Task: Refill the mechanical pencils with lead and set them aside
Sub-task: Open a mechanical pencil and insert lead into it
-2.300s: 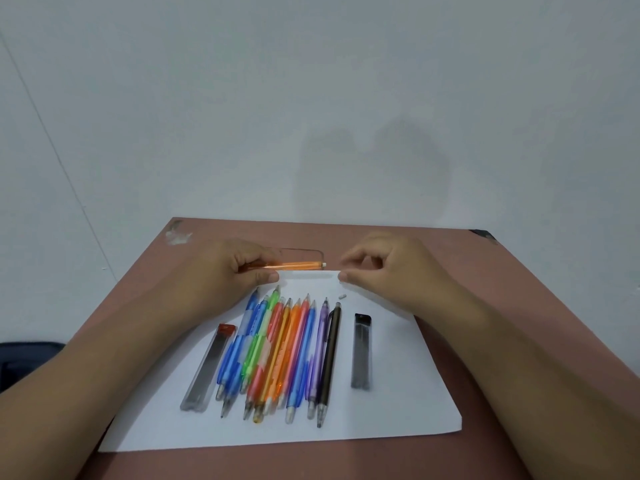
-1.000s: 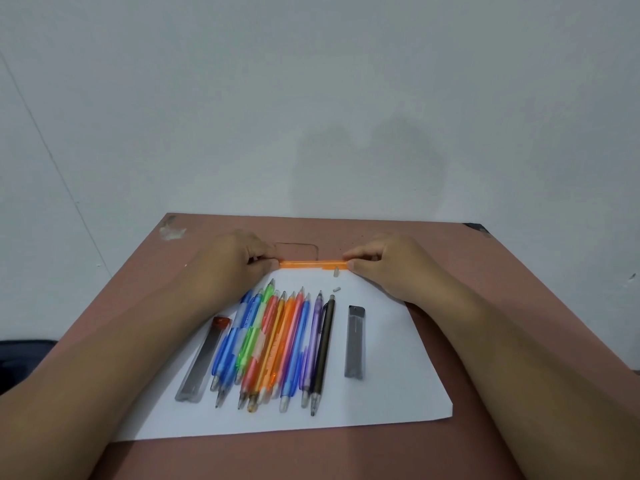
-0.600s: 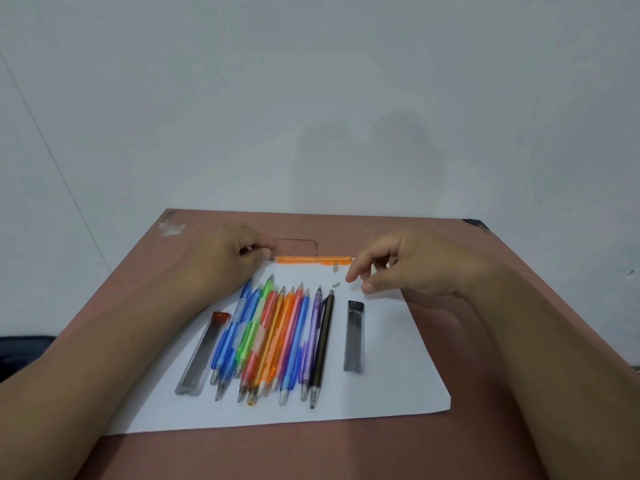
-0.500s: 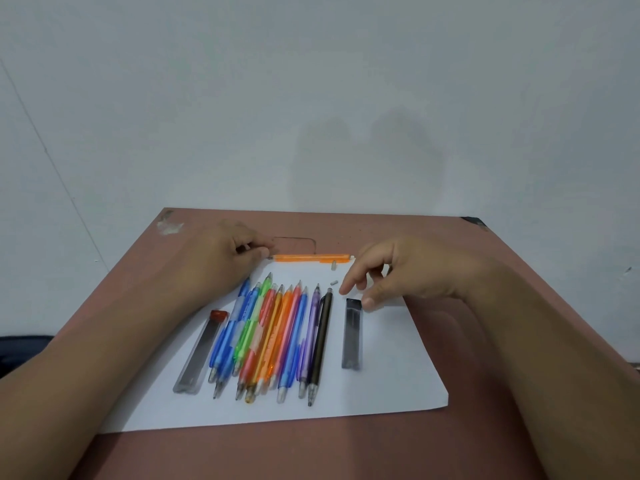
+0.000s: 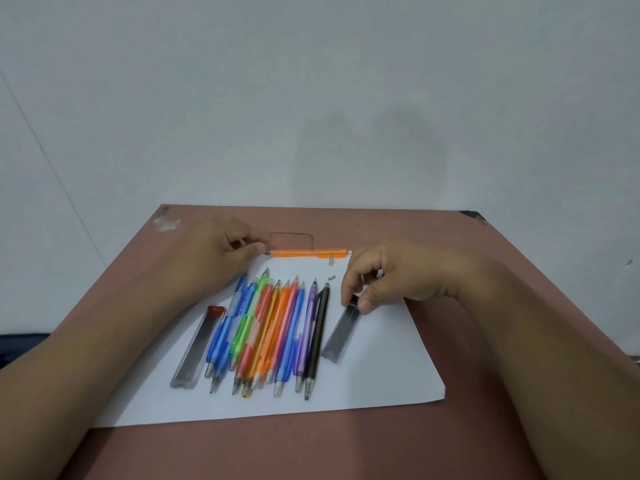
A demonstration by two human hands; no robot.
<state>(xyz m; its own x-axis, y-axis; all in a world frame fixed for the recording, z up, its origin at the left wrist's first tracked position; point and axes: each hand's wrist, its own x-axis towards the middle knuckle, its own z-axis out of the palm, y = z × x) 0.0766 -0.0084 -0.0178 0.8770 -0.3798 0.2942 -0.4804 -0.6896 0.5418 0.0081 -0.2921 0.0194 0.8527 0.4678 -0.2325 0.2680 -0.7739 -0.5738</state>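
Observation:
An orange mechanical pencil [image 5: 308, 253] lies crosswise along the far edge of a white paper sheet [image 5: 381, 386]. My left hand [image 5: 211, 261] pinches its tip end. Two small loose pieces [image 5: 331, 268] lie on the paper just below its other end. My right hand [image 5: 398, 275] pinches the black-capped top of a grey lead case [image 5: 341, 337] between thumb and forefinger; the case sits at a slant. Several coloured mechanical pencils [image 5: 270, 327] lie side by side in the middle of the sheet. A second lead case with a red cap [image 5: 195, 348] lies at their left.
The paper rests on a reddish-brown table [image 5: 502, 341] that ends at a white wall. A rectangular outline [image 5: 291, 239] is marked on the table behind the orange pencil. A dark object [image 5: 14, 344] shows past the table's left edge.
My right hand let go of the orange pencil's end, moved toward me and took hold of the black-capped lead case, which now lies slanted. My left hand stayed on the pencil.

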